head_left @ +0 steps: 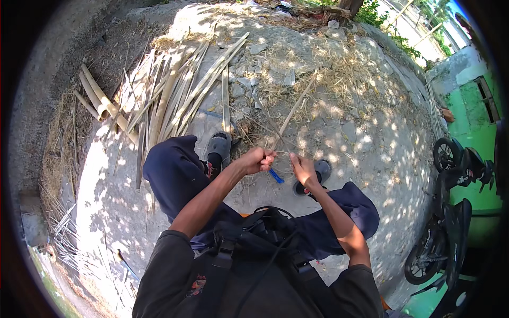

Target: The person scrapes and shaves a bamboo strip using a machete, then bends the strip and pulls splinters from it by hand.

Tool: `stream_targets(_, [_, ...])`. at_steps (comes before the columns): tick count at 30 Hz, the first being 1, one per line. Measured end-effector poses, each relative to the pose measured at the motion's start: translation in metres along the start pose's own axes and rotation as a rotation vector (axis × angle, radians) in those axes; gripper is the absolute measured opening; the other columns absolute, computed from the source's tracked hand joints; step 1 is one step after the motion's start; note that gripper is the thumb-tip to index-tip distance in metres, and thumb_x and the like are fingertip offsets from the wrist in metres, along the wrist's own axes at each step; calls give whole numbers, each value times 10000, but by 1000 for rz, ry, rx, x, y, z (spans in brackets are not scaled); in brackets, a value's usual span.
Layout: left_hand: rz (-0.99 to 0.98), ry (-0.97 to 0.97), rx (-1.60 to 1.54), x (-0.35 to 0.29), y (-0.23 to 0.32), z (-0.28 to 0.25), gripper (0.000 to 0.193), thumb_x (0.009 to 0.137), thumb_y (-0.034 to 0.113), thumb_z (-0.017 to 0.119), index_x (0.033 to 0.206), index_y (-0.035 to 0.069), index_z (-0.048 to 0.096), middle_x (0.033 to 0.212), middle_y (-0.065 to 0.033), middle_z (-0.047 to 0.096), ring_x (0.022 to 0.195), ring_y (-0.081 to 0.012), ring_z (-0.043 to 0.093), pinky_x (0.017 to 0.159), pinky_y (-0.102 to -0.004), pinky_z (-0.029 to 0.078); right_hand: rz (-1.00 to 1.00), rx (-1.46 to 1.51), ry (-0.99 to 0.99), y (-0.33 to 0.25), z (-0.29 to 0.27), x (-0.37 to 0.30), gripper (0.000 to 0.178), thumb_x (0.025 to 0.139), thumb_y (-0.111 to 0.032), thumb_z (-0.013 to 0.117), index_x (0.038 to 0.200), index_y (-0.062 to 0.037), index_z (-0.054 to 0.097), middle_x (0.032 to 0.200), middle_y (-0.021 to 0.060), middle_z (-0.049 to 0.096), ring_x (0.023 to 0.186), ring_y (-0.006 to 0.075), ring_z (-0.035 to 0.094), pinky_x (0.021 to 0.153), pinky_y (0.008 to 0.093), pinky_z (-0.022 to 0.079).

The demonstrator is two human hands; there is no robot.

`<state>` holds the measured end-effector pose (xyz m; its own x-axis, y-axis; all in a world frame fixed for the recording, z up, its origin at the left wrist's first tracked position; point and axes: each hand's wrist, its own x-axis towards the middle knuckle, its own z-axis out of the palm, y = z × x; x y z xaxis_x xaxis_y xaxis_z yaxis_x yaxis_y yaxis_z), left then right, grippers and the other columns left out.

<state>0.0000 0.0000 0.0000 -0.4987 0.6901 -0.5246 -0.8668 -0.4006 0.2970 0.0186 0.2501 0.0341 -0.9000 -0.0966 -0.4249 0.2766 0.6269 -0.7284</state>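
Thin pale strip [283, 152] — head view: it spans the short gap between your two hands, in front of your body and above the ground [366, 233]. Your left grip [257, 160] is curled into a loose fist, closed on the strip's left part. Your right grip [303, 168] is pinched at the fingertips, thumb against fingers, on its right part; exact finger contact is too small to make out. A blue object [276, 176] shows below and between your hands, kind unclear. Beyond them, a longer bamboo strip [298, 103] slants away up and to the right.

Your grey left shoe [219, 146] and right shoe [322, 169] stand apart, knees spread. Ahead of you to the left: a heap of split bamboo [172, 87], pieces crossing, with round bamboo poles [94, 93] just beside it. Far right — a dark motorcycle [449, 217] by a green wall [464, 108].
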Motion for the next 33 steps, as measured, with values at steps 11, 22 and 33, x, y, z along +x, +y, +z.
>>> stream_targets(11, [125, 9, 74, -12, -13, 9, 269, 1093, 220, 325, 864, 158, 452, 631, 80, 348, 466, -61, 251, 410, -258, 184, -291, -253, 8, -21, 11, -3, 532, 1017, -524, 600, 890, -10, 648, 654, 194, 587, 611, 379, 602, 606, 463, 453])
stream_targets(22, [119, 92, 15, -16, -17, 27, 256, 1075, 209, 351, 836, 176, 435, 596, 82, 326, 440, -61, 218, 399, -266, 172, -335, -223, 16, -20, 14, 0, 527, 1014, -502, 610, 833, -8, 597, 632, 215, 551, 597, 404, 576, 577, 461, 444])
stream_targets(33, [90, 82, -65, -43, -13, 28, 303, 1109, 230, 358, 818, 176, 418, 589, 95, 284, 430, -51, 194, 382, -247, 160, -451, -318, 61, -13, 23, 11, 544, 1014, -563, 581, 846, -47, 613, 645, 201, 580, 624, 423, 608, 569, 481, 440])
